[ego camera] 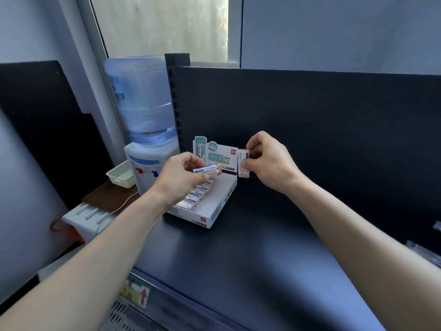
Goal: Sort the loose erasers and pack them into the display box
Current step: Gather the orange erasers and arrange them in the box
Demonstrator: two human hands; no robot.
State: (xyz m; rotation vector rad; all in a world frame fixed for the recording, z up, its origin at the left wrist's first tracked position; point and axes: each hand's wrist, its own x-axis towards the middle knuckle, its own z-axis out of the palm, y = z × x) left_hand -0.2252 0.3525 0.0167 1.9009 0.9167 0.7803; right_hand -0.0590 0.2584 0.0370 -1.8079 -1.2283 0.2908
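Note:
A white and green display box stands open on the dark shelf, its printed lid flap upright at the back. A row of sleeved erasers lies inside along its left side. My left hand hovers over the box and pinches one eraser held sideways. My right hand is to the right of the lid flap and grips a small upright stack of erasers by their sides.
A water dispenser with a blue bottle stands left of the shelf upright. Beside it sit a pale green basket and a white tray with a cable. Clear packets lie at the shelf's right edge.

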